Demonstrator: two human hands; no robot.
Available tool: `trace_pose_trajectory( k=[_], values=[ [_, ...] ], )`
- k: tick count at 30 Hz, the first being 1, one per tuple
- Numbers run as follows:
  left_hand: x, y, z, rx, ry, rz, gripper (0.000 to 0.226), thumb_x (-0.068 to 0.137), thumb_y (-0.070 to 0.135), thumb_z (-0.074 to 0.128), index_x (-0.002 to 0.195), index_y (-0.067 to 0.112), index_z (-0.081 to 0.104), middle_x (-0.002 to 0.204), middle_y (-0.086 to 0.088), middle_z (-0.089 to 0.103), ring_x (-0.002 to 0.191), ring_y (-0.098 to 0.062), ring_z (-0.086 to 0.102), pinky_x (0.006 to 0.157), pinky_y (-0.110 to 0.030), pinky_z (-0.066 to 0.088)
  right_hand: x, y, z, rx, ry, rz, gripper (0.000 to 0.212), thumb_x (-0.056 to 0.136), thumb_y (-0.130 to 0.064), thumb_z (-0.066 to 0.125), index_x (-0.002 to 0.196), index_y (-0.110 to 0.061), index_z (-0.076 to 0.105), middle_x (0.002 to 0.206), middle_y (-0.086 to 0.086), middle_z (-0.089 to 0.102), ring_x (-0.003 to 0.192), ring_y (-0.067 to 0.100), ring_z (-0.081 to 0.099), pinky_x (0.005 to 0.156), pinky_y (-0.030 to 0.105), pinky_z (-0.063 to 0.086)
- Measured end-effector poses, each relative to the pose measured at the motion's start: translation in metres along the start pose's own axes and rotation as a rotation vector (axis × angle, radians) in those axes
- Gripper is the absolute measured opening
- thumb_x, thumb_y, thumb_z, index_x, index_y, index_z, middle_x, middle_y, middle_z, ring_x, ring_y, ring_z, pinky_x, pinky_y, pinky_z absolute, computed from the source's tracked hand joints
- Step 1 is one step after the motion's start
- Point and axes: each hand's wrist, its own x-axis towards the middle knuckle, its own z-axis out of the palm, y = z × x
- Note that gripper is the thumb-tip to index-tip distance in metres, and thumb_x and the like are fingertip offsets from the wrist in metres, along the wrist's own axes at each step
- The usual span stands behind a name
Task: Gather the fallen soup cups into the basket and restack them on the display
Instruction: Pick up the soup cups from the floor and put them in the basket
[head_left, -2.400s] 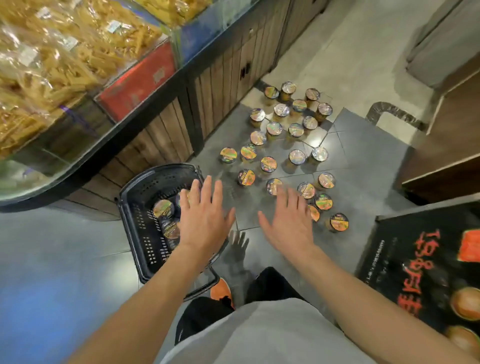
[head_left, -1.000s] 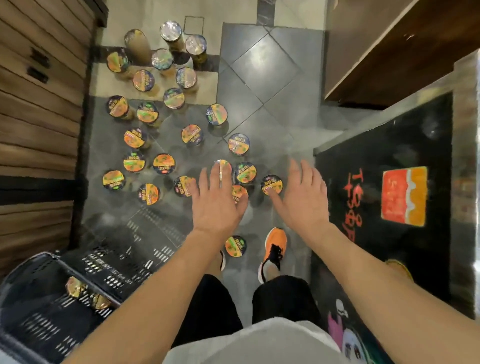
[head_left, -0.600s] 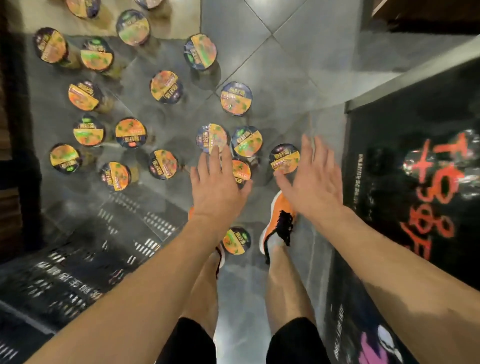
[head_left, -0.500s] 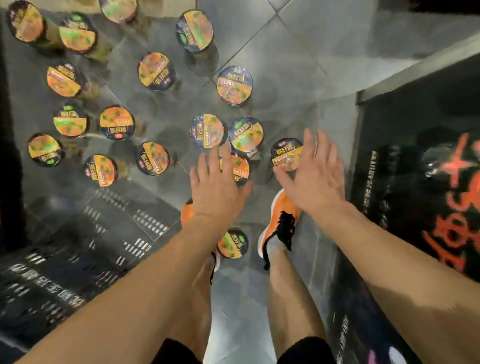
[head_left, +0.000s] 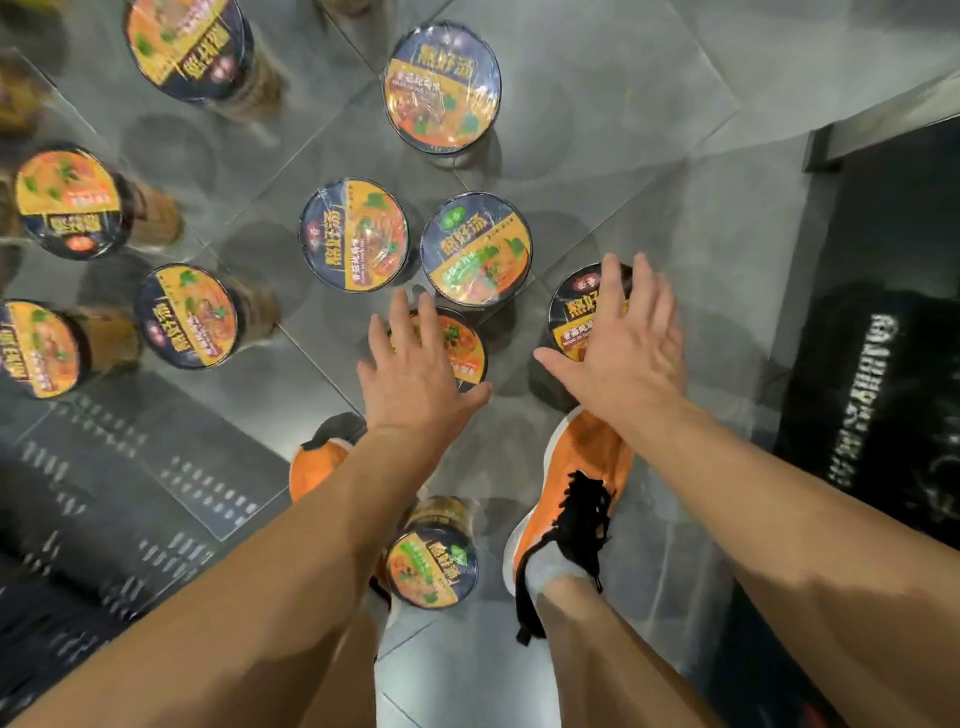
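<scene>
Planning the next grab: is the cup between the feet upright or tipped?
Upright. The cup stands on the floor, sealed lid facing up, body beneath it.

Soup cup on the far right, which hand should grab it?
Right, probably. The right hand is spread directly over that soup cup, covering part of its lid. The left hand hovers over a neighbouring cup, farther left.

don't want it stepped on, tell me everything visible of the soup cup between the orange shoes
The soup cup stands upright on the tiled floor between the left shoe and right shoe. Its round lid has a dark rim, an orange picture, green leaves and yellow lettering under glossy film; its brownish side shows behind. The left forearm covers its left edge. Neither the left hand nor the right hand touches it.
</scene>
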Motion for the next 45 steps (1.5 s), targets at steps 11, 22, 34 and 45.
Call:
trace_pose_trajectory(
  k=[11,22,34,45],
  values=[
    [-0.005,-0.001,-0.009,-0.083,0.023,-0.012,0.125,0.070,0.061,0.082,0.159,0.019,0.003,0.157,-0.008,0.017,0.141,-0.036,0.024,0.103,-0.053,0.049,0.005,-0.009,-0.012,-0.038,0.029,0.022,0.114,0.077,-0.064,0.076,0.160,-0.021,0.010,0.163,0.014,0.015,0.144,0.039,0.022,0.109,0.054,0.038],
    [-0.096,-0.039,-0.161,-0.137,0.129,0.029,0.125,0.069,0.057,0.082,0.160,0.020,0.005,0.160,-0.004,0.015,0.144,-0.034,0.020,0.105,-0.052,0.043,-0.090,-0.059,-0.154,0.008,0.115,-0.037,0.114,0.075,-0.063,0.075,0.161,-0.022,0.013,0.162,0.012,0.018,0.142,0.038,0.025,0.109,0.053,0.037],
    [-0.247,-0.077,-0.381,-0.194,0.231,0.117,0.118,0.069,0.061,0.078,0.160,0.026,0.012,0.160,-0.001,0.020,0.144,-0.033,0.022,0.103,-0.056,0.042,-0.253,-0.141,-0.362,-0.013,0.243,-0.116,0.111,0.072,-0.073,0.068,0.159,-0.020,0.023,0.158,0.011,0.027,0.135,0.039,0.036,0.104,0.054,0.042],
    [-0.408,-0.142,-0.568,-0.220,0.399,0.176,0.119,0.065,0.064,0.082,0.159,0.028,0.019,0.162,0.000,0.021,0.146,-0.035,0.023,0.104,-0.061,0.039,-0.431,-0.203,-0.544,-0.096,0.348,-0.254,0.105,0.073,-0.074,0.065,0.158,-0.027,0.025,0.160,0.005,0.028,0.135,0.035,0.035,0.105,0.050,0.039]
  ],
)
